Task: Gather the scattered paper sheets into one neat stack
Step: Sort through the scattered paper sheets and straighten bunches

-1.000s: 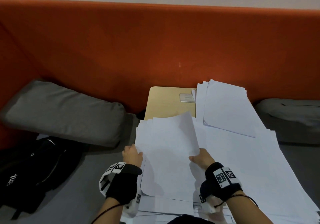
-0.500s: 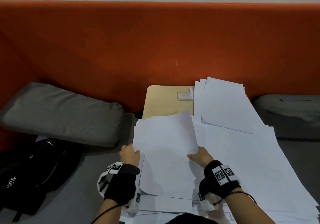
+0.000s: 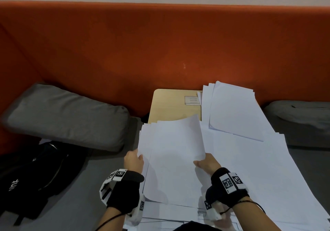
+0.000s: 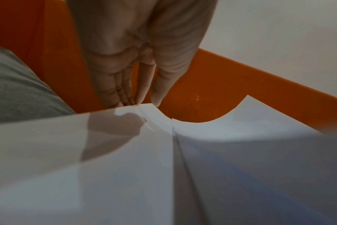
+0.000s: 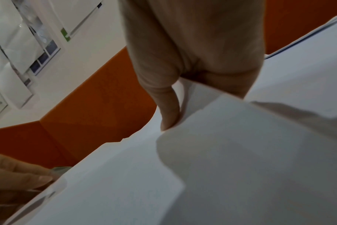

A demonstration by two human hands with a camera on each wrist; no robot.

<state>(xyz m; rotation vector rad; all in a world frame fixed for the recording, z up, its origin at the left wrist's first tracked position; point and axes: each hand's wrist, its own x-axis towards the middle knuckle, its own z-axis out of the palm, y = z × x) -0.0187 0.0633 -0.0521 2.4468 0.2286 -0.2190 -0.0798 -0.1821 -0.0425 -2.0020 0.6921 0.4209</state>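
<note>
Small light-wood table (image 3: 171,106) against an orange backrest, rounded corner at 11 o'clock. Mostly buried under white sheets (image 3: 259,168): a loose spread running from 6 to 3 o'clock and hanging past the right edge, a tidier pile (image 3: 234,109) on top at 1 o'clock. A small card (image 3: 192,100) flat on the bare wood at 12 o'clock, just beside that pile.
</note>
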